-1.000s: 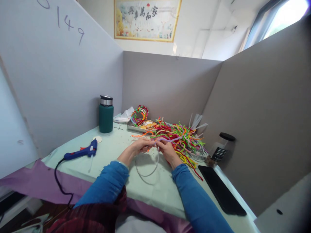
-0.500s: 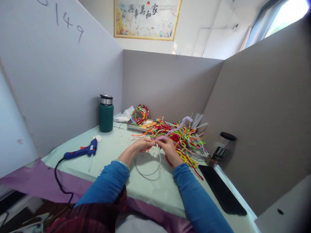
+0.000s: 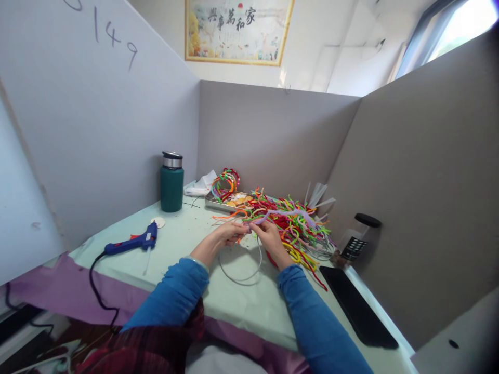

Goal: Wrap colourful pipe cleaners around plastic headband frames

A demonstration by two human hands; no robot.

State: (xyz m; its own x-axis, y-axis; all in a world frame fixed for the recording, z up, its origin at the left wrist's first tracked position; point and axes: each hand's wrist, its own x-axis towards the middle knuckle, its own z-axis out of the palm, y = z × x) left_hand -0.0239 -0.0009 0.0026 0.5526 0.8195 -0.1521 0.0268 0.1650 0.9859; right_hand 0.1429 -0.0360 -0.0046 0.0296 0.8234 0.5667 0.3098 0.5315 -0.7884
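Right now, from where I stand, both hands meet above the middle of the table (image 3: 187, 234), fingertips almost touching. The left hand (image 3: 230, 232) is closed on a thin pale hoop (image 3: 261, 257), which hangs beneath the two hands; the right hand (image 3: 268, 239) pinches a fuzzy lilac stem (image 3: 288, 212), its long end trailing over a tangled heap of coloured stems (image 3: 292, 223) towards the right. Exactly how stem and hoop meet is hidden by the fingers. By the table's far edge sits a metal tray (image 3: 222, 205) of small discs, with a bundle of colourful rings (image 3: 225, 184) at its left end. A green bottle (image 3: 171, 187) stands upright near the far left corner, and a blue glue gun (image 3: 132, 244) lies nearer the front left. Along the right edge rest a black slab (image 3: 356, 306) and, beyond it, a clear jar (image 3: 353, 241) with a black lid.
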